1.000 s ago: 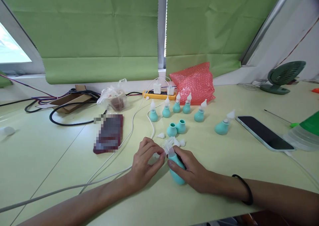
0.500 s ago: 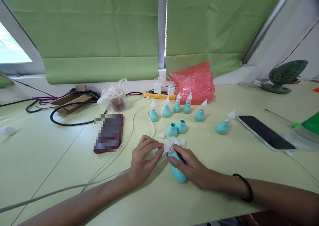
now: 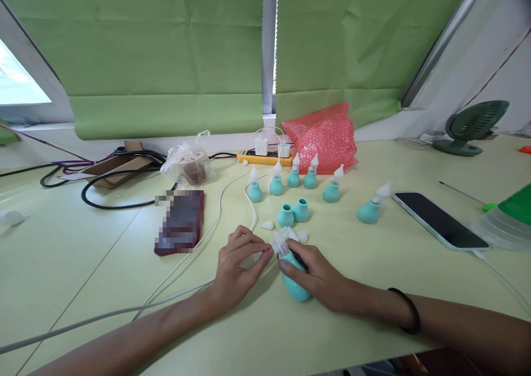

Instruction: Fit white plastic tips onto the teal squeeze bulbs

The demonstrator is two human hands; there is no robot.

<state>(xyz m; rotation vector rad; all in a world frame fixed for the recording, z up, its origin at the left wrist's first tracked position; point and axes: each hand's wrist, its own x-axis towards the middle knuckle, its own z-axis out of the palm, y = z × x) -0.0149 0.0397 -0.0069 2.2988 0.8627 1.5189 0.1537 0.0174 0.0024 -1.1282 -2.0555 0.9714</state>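
Observation:
My right hand (image 3: pixel 317 276) is wrapped round a teal bulb (image 3: pixel 296 285) with a clear neck piece (image 3: pixel 282 241) on its top, tilted to the left. Something dark shows between the palm and the bulb. The thumb and fingertips of my left hand (image 3: pixel 240 265) are pinched together at the left side of the clear piece; what they grip is too small to make out. Beyond my hands, two open teal bulbs (image 3: pixel 286 215) stand side by side. Small white tips (image 3: pixel 267 225) lie near them. Several teal bulbs with white tips (image 3: pixel 331 191) stand farther back.
A pink bubble-wrap bag (image 3: pixel 326 138) and a yellow power strip (image 3: pixel 265 158) are at the back. A dark red phone (image 3: pixel 181 222) lies left, a white-edged phone (image 3: pixel 440 220) right. White cables (image 3: pixel 166 298) cross the table on the left. A green fan (image 3: pixel 470 127) stands back right.
The view has shifted very slightly. Both hands hold nearly the same pose at the clear neck piece and the teal bulb.

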